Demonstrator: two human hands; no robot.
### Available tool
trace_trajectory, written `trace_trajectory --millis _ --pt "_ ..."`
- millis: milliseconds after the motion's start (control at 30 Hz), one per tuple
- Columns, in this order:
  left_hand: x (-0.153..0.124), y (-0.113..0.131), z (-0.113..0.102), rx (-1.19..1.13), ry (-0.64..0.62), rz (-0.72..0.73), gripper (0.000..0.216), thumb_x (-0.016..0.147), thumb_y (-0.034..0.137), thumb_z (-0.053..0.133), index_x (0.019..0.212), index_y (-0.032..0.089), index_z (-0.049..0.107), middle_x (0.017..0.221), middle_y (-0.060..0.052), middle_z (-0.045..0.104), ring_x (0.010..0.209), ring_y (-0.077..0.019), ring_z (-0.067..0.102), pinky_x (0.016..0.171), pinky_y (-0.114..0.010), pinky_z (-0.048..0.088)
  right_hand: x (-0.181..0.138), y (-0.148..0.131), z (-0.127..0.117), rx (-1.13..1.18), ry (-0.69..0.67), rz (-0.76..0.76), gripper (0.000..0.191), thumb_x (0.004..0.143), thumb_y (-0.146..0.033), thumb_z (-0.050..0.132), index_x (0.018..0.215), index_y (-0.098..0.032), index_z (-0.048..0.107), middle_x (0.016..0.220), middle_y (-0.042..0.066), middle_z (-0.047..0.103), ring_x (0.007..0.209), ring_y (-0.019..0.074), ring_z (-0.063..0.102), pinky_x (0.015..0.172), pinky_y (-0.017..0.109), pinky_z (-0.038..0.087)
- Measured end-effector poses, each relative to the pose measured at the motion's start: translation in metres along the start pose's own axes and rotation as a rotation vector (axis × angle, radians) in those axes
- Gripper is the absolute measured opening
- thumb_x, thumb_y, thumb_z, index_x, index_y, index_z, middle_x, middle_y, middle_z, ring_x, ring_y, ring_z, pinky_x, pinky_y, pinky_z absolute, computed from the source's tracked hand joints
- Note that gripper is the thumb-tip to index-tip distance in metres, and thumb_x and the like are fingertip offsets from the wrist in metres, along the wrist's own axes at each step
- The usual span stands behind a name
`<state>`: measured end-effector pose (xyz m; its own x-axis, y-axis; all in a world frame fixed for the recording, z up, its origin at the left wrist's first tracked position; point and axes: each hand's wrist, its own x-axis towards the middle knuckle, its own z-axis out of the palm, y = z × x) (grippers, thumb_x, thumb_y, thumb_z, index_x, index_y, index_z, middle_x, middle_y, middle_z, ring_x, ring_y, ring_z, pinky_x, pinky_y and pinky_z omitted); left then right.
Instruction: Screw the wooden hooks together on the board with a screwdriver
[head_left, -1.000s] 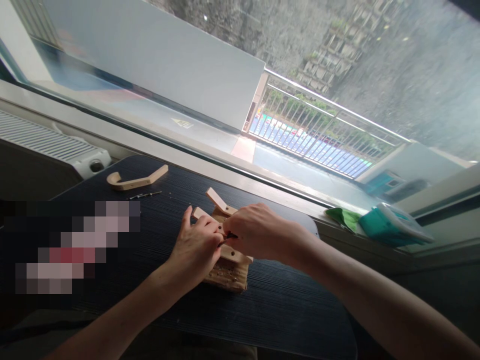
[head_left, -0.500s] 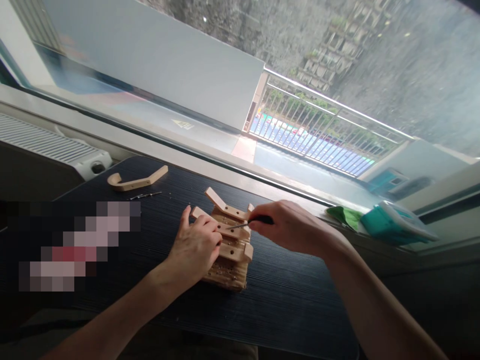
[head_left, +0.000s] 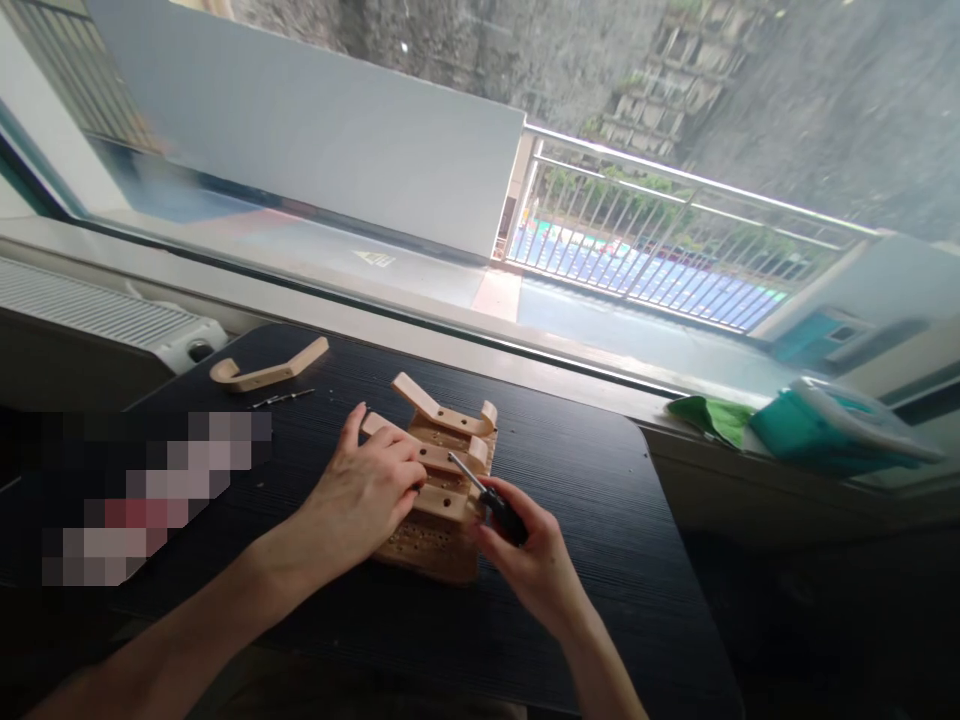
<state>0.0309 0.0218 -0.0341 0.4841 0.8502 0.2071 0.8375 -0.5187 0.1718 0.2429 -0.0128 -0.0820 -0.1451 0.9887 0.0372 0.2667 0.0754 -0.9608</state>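
On the dark table a wooden block (head_left: 435, 562) bears several bent wooden hooks with drilled holes. My left hand (head_left: 367, 490) is closed over the left part of the middle wooden hook (head_left: 437, 459), its fingertips hidden beneath the knuckles. A screwdriver (head_left: 504, 516) with a black handle is gripped in my right hand (head_left: 536, 565) at the block's right side. Its metal shaft slants up and left, with the tip at or just over a hole in the middle hook; contact is unclear. The far hook (head_left: 448, 418) and the near hook (head_left: 444, 503) lie either side.
A loose wooden hook (head_left: 270, 372) and several screws or bits (head_left: 281, 398) lie at the table's far left. A radiator (head_left: 112, 310) stands beyond that edge. The window sill holds a green cloth (head_left: 709, 418) and a teal container (head_left: 832, 425) at right.
My right hand has swung down and toward me, so the screwdriver now slants from the lower right instead of lying nearly level. My left hand still covers the middle hook; the view has shifted slightly.
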Motion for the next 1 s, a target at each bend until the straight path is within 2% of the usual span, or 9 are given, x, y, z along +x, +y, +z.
trace_trajectory --millis 167,667,1000 --pt "0.0012 -0.0036 0.0028 -0.02 0.011 0.04 0.016 0.08 0.015 0.053 0.076 0.024 0.067 0.096 0.0 0.069 0.102 -0.0231 0.058 0.11 -0.064 0.012 0.0047 0.0089 0.0059 0.032 0.032 -0.062 0.03 0.077 -0.028 0.067 0.105 -0.017 0.069 0.082 0.001 0.067 0.072 0.012 0.056 0.068 0.021 0.048" --pt "0.0007 -0.0046 0.0045 -0.015 0.057 0.079 0.021 0.082 0.018 0.049 0.076 0.025 0.068 0.096 -0.002 0.07 0.1 -0.0239 0.061 0.11 -0.063 0.016 0.004 0.0073 0.0019 0.009 0.015 -0.103 0.031 0.08 -0.03 0.065 0.108 -0.018 0.069 0.087 0.002 0.069 0.077 0.0146 0.06 0.074 0.024 0.05" --pt "0.0005 -0.0044 0.0046 -0.009 0.033 0.082 0.02 0.083 0.019 0.049 0.076 0.025 0.067 0.097 -0.001 0.07 0.103 -0.0235 0.06 0.111 -0.063 0.014 0.0045 0.0045 0.0013 -0.01 0.015 -0.095 0.029 0.08 -0.029 0.064 0.105 -0.017 0.07 0.086 0.002 0.068 0.078 0.0149 0.06 0.073 0.023 0.05"
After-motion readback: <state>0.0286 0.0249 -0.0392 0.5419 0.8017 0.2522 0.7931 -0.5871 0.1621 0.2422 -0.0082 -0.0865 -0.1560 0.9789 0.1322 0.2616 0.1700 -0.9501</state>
